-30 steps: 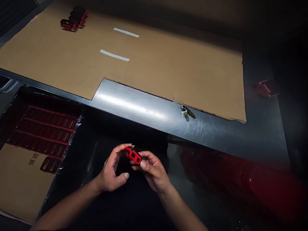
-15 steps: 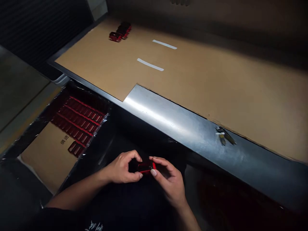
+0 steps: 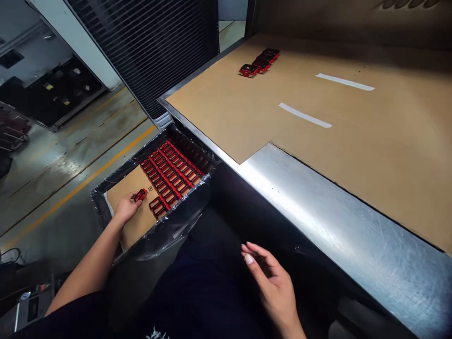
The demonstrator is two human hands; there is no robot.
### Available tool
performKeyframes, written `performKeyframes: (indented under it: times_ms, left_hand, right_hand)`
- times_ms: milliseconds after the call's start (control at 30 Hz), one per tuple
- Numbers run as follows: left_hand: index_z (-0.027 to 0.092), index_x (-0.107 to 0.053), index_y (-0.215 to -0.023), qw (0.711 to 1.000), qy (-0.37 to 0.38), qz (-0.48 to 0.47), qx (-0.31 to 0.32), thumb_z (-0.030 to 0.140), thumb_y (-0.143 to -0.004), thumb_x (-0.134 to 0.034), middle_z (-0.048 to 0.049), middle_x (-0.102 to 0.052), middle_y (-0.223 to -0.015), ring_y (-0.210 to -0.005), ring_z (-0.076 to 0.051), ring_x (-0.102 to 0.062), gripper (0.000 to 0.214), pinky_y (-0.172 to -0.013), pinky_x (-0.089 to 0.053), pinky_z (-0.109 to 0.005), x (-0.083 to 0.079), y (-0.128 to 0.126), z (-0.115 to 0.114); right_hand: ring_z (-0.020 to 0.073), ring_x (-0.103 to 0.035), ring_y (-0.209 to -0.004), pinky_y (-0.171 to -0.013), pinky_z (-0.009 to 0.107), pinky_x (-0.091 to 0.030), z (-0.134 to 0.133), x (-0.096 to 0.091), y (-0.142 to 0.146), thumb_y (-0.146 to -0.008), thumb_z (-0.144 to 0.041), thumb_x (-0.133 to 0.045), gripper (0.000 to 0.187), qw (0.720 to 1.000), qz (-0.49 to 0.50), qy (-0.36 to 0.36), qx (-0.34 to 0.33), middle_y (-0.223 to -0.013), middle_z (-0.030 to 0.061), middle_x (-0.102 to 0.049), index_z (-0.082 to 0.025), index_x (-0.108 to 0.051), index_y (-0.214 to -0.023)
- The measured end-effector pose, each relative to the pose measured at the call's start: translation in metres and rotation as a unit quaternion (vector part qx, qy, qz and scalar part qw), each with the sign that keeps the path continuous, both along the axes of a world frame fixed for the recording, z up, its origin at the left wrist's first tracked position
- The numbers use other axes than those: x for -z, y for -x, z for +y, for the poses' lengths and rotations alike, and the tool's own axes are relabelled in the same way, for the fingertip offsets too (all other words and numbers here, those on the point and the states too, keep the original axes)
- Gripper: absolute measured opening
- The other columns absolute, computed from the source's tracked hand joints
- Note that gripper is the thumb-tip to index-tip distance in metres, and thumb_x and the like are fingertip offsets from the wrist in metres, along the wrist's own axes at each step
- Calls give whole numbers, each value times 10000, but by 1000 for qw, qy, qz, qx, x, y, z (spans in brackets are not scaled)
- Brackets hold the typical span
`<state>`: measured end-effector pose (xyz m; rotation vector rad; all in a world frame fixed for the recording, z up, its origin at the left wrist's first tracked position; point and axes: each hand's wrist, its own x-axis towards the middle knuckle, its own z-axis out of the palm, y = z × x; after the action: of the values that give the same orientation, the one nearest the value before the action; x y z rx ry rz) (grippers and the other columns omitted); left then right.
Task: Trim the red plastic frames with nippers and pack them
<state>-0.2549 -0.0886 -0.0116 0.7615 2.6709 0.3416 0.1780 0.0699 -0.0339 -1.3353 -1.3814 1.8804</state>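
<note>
My left hand [image 3: 127, 207] is closed on a small red-and-black part [image 3: 140, 195], a frame-like piece whose exact kind I cannot make out. It is over the cardboard sheet [image 3: 127, 183] inside a box lined with black plastic [image 3: 183, 228]. To the right of that hand, rows of similar red-and-black parts [image 3: 173, 169] lie side by side on the cardboard. My right hand [image 3: 273, 282] is in front of my body, below the bench edge, fingers curved and slightly apart, with nothing seen in it.
A bench with a brown cardboard cover [image 3: 219, 108] and a bare metal strip [image 3: 300, 188] runs along the right. Several more red-and-black parts [image 3: 263, 62] stand at its far end, near two white tape strips [image 3: 305, 115]. A black ribbed panel [image 3: 151, 52] rises behind the box.
Both hands were together on the part before me. My left hand has carried it left over the box, and my right hand has let go. The view has turned left.
</note>
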Motion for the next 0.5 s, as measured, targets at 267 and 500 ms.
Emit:
performKeyframes:
  times_ms: [267,500]
  left_hand:
    - [129,-682,-1155,999,40,5,14,154,-813,-595,-129,-728,-1178,-1070,-258,-691,353,-983,-524,-362,18,-9,15]
    - [116,-637,-1187,993,-61,93,44,330,-900,-488,-154,-696,-1141,-1123,-317,-639,388,-1028,-483,-447,4,-49,43]
  right_hand:
    - [317,-720,-1055,-999,509,-564,-23,21,-16,-768,-556,-795,494,999,-23,45,2,-1118,129,-755,-219,-738,-1125]
    - [244,-718,-855,-824,390,-596,-22,23,-21,-748,-549,-813,446,996,-53,15,76,-934,97,-762,-193,-766,-1012]
